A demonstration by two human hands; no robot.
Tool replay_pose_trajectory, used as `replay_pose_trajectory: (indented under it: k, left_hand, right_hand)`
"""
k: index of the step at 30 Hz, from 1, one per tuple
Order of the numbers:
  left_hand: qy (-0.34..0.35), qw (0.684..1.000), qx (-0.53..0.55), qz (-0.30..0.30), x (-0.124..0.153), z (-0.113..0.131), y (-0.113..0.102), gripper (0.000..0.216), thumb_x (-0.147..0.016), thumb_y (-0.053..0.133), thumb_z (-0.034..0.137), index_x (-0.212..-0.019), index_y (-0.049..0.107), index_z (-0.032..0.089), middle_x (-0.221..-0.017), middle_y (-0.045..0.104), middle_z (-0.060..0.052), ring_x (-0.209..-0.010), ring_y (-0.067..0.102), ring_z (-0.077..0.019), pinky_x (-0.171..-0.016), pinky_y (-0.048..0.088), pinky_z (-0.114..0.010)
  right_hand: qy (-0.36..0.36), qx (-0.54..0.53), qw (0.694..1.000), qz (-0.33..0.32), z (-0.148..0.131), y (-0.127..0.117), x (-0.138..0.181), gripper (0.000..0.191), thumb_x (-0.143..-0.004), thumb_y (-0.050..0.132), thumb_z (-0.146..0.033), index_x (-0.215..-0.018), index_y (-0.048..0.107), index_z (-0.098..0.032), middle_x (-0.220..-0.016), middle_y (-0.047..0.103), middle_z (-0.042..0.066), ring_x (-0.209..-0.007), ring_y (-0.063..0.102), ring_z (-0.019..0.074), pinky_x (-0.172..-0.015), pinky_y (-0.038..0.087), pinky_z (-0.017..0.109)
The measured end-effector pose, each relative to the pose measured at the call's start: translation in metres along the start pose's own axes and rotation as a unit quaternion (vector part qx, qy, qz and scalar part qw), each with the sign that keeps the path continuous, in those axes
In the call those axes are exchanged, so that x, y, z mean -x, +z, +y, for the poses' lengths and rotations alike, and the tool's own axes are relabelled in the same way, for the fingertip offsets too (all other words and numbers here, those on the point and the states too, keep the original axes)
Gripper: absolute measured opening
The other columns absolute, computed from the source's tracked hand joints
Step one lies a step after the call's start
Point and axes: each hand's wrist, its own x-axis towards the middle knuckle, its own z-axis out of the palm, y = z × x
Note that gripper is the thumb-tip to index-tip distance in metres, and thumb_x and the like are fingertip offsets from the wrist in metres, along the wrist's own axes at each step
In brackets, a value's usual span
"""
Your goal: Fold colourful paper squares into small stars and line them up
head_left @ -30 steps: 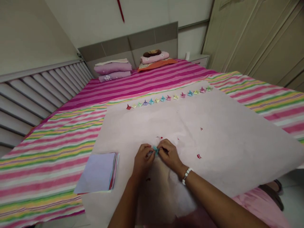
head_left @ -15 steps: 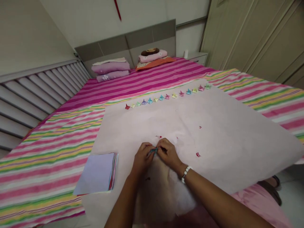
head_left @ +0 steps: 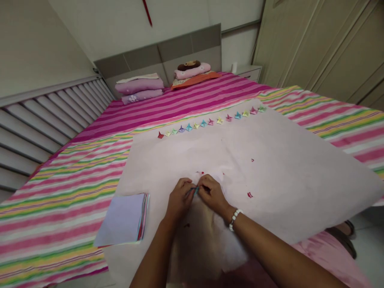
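Small light-blue folded paper piece (head_left: 195, 190): lower centre of frame. Mostly hidden; only a thin blue sliver shows. Pinched from both sides between the fingertips of the left hand (head_left: 179, 200) and the right hand (head_left: 211, 194). Low over the large pale pink paper sheet (head_left: 270, 180); contact with it not discernible. Fold shape unreadable.

A bedroom in a home: a wide bed (head_left: 195, 96) under striped pink and rainbow sheets fills the middle of the frame, a grey padded headboard (head_left: 168, 52) and stacked pillows (head_left: 141, 86) at top centre, a nightstand (head_left: 249, 73) beside them, wardrobe doors (head_left: 324, 44) at upper right
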Motion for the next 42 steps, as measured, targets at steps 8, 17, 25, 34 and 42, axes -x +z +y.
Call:
replay_pose_trajectory:
  k: [8,17,25,34,42]
  left_hand:
    - [-0.018,1.000,-0.016,-0.011,0.000,0.001,-0.002,0.012,-0.084,0.055,0.018,-0.089,0.064,0.023,-0.101,0.059,-0.004,-0.095,0.060,-0.0177,-0.082,0.049,-0.030]
    - [-0.022,0.999,0.020,-0.024,0.000,-0.004,-0.012,0.011,-0.081,0.058,0.013,-0.087,0.064,0.021,-0.097,0.059,-0.004,-0.093,0.058,-0.0168,-0.082,0.047,-0.029]
    - [-0.002,0.996,-0.012,-0.091,0.001,-0.009,-0.024,0.015,-0.086,0.052,0.013,-0.091,0.065,0.020,-0.090,0.063,-0.004,-0.086,0.060,-0.0153,-0.078,0.046,-0.025]
    - [0.008,0.990,-0.100,-0.096,0.001,-0.012,-0.037,0.014,-0.084,0.053,0.018,-0.081,0.067,0.019,-0.076,0.068,-0.003,-0.070,0.062,-0.0147,-0.065,0.045,-0.022]
    - [-0.153,0.977,-0.116,0.096,-0.086,-0.056,-0.110,0.014,-0.079,0.055,0.020,-0.078,0.068,0.016,-0.065,0.064,0.000,-0.063,0.060,-0.0140,-0.059,0.045,-0.022]
  right_hand:
    - [0.004,-0.001,1.000,0.000,0.000,0.000,0.001,0.018,-0.074,0.050,-0.004,-0.070,0.057,-0.020,-0.074,0.051,0.001,-0.069,0.049,0.0165,-0.061,0.039,0.028]
    - [0.005,-0.002,1.000,0.003,-0.001,0.001,0.000,0.018,-0.074,0.049,-0.004,-0.069,0.057,-0.020,-0.074,0.052,0.001,-0.069,0.049,0.0160,-0.061,0.039,0.027]
    - [0.009,0.005,1.000,0.004,-0.001,0.002,0.002,0.017,-0.076,0.049,-0.006,-0.069,0.057,-0.019,-0.074,0.052,0.002,-0.067,0.049,0.0156,-0.059,0.039,0.026]
    - [-0.003,-0.008,1.000,-0.005,0.002,0.002,0.003,0.010,-0.085,0.050,-0.016,-0.082,0.058,-0.019,-0.081,0.055,0.004,-0.072,0.054,0.0174,-0.062,0.043,0.027]
    - [0.006,-0.012,1.000,0.017,0.008,0.008,0.007,0.009,-0.088,0.054,-0.026,-0.093,0.055,-0.020,-0.076,0.052,0.002,-0.056,0.050,0.0140,-0.050,0.042,0.024]
